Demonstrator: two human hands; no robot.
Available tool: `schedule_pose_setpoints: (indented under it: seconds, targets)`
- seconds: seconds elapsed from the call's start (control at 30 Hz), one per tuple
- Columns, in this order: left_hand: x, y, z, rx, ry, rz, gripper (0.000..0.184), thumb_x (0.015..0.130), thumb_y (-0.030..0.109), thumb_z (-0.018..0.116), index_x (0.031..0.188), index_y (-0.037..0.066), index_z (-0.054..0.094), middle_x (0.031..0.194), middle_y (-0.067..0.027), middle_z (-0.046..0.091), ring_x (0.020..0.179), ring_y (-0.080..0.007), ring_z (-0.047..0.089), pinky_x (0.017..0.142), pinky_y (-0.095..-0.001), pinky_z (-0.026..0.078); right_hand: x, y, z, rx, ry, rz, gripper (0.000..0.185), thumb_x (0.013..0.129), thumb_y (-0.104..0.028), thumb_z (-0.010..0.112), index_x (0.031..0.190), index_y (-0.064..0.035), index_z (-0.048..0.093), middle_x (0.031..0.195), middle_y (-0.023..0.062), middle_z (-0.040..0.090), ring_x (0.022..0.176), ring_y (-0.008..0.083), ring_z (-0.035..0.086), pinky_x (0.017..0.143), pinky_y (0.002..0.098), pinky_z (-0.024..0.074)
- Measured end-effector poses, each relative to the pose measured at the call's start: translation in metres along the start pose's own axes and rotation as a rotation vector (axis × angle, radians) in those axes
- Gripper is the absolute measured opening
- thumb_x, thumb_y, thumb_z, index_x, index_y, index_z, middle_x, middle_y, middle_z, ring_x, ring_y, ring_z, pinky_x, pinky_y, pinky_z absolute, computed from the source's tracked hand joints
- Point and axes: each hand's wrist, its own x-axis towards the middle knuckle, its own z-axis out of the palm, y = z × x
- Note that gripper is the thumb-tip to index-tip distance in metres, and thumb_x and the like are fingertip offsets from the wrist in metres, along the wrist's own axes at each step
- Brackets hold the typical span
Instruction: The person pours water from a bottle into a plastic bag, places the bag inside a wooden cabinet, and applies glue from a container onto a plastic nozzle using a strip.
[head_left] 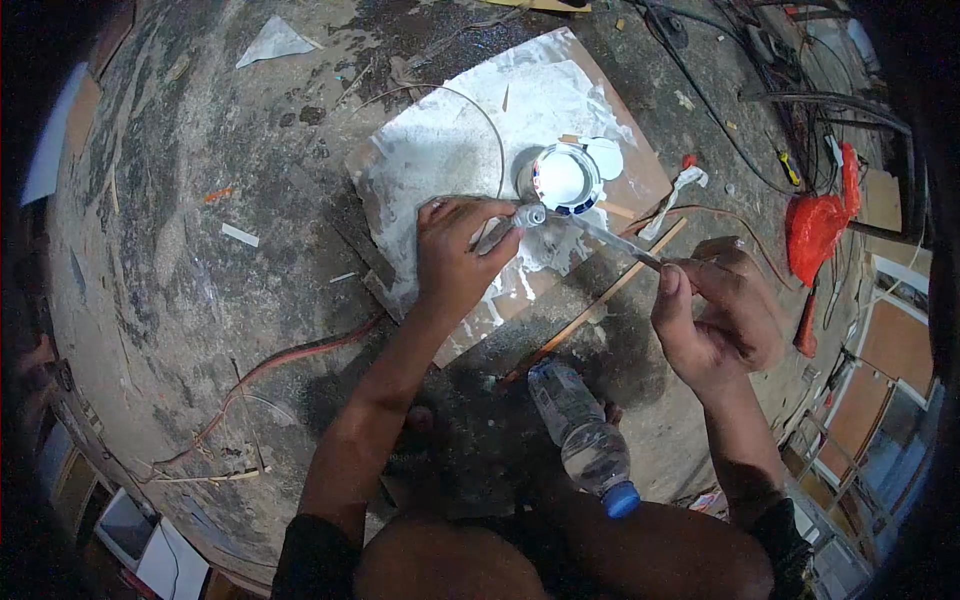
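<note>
My left hand (460,245) is closed around a small clear bottle (530,215), its mouth facing right, close to the rim of an open can (572,207) of white paint. Pinched in my right hand (720,315) is a thin, pale flat stick (612,241), with its far end near the can's lower edge. I cannot make out whether the stick touches the can or the bottle. A round white lid (604,157) lies beside the can. Both stand on a brown board (640,160) heavily smeared with white paint.
A large plastic water bottle (590,440) with a blue cap lies near my legs. A wooden strip (615,290) runs beside the board. At right are a red plastic bag (815,235), dark cables (700,115) and a yellow-handled tool (788,168). A red hose (290,355) crosses the stained floor.
</note>
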Motion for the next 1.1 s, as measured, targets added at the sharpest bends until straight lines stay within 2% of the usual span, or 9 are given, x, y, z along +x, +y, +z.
schedule_pose_setpoints:
  seconds: [0.07, 0.17, 0.27, 0.37, 0.73, 0.83, 0.93, 1.1]
  targets:
    - [-0.0003, -0.0005, 0.0006, 0.003, 0.004, 0.006, 0.031, 0.072, 0.011, 0.086, 0.099, 0.015, 0.072, 0.101, -0.0023, 0.074, 0.099, -0.0240, 0.067, 0.096, -0.0401, 0.042, 0.0018, 0.0023, 0.0013, 0.003, 0.031, -0.020, 0.011, 0.073, 0.006, 0.079, 0.081, 0.0019, 0.072, 0.071, 0.0137, 0.069, 0.058, 0.0235, 0.063, 0.053, 0.0314, 0.0482]
    - [-0.0007, -0.0017, 0.0016, 0.005, 0.010, 0.015, 0.031, 0.072, 0.011, 0.086, 0.099, 0.015, 0.072, 0.101, -0.0019, 0.075, 0.099, -0.0234, 0.067, 0.095, -0.0399, 0.042, 0.0022, -0.0028, -0.0026, -0.020, -0.031, -0.012, 0.006, 0.085, 0.004, 0.073, 0.083, 0.0055, 0.068, 0.075, 0.0136, 0.068, 0.065, 0.0235, 0.063, 0.061, 0.0343, 0.0508]
    - [0.0001, -0.0011, 0.0009, 0.006, -0.001, 0.012, 0.031, 0.072, 0.011, 0.086, 0.099, 0.016, 0.072, 0.101, -0.0016, 0.075, 0.098, -0.0228, 0.067, 0.095, -0.0397, 0.042, 0.0017, -0.0039, -0.0039, -0.020, -0.051, 0.000, 0.006, 0.085, 0.004, 0.074, 0.083, 0.0056, 0.068, 0.075, 0.0139, 0.068, 0.066, 0.0240, 0.063, 0.062, 0.0348, 0.0516]
    - [0.0003, -0.0011, 0.0010, -0.003, -0.004, 0.002, 0.030, 0.072, 0.011, 0.086, 0.099, 0.015, 0.072, 0.101, -0.0014, 0.075, 0.098, -0.0225, 0.067, 0.096, -0.0395, 0.042, 0.0010, 0.0016, 0.0004, -0.014, 0.024, -0.025, 0.012, 0.073, 0.004, 0.079, 0.082, 0.0013, 0.072, 0.071, 0.0112, 0.068, 0.059, 0.0238, 0.063, 0.053, 0.0317, 0.0478]
    - [0.0002, -0.0011, 0.0008, -0.013, -0.014, -0.018, 0.030, 0.073, 0.011, 0.086, 0.100, 0.016, 0.073, 0.103, -0.0016, 0.075, 0.100, -0.0233, 0.067, 0.097, -0.0397, 0.041, 0.0010, 0.0022, 0.0001, -0.026, 0.006, -0.053, 0.013, 0.072, 0.004, 0.080, 0.082, 0.0002, 0.073, 0.070, 0.0110, 0.067, 0.058, 0.0233, 0.062, 0.053, 0.0316, 0.0468]
    - [0.0008, -0.0002, 0.0008, 0.012, 0.002, 0.005, 0.024, 0.076, 0.015, 0.081, 0.098, 0.015, 0.073, 0.099, -0.0022, 0.075, 0.098, -0.0222, 0.068, 0.095, -0.0407, 0.041, 0.0006, 0.0014, -0.0020, -0.037, -0.009, -0.043, 0.012, 0.072, 0.004, 0.080, 0.082, 0.0000, 0.073, 0.069, 0.0107, 0.066, 0.058, 0.0233, 0.061, 0.053, 0.0318, 0.0467]
    - [-0.0004, -0.0006, 0.0005, 0.003, -0.012, -0.014, 0.031, 0.073, 0.011, 0.086, 0.101, 0.016, 0.073, 0.103, -0.0011, 0.075, 0.101, -0.0230, 0.067, 0.097, -0.0400, 0.041, 0.0007, 0.0012, -0.0022, -0.035, -0.020, -0.046, 0.013, 0.072, 0.004, 0.080, 0.082, 0.0003, 0.073, 0.069, 0.0107, 0.066, 0.058, 0.0233, 0.061, 0.053, 0.0319, 0.0466]
    - [-0.0007, -0.0031, 0.0017, 0.004, -0.008, 0.008, 0.032, 0.072, 0.011, 0.086, 0.101, 0.016, 0.073, 0.103, -0.0010, 0.075, 0.101, -0.0231, 0.067, 0.097, -0.0400, 0.042, 0.0010, 0.0020, -0.0008, -0.025, -0.006, -0.053, 0.012, 0.073, 0.004, 0.080, 0.082, 0.0007, 0.073, 0.069, 0.0108, 0.065, 0.058, 0.0235, 0.061, 0.053, 0.0319, 0.0465]
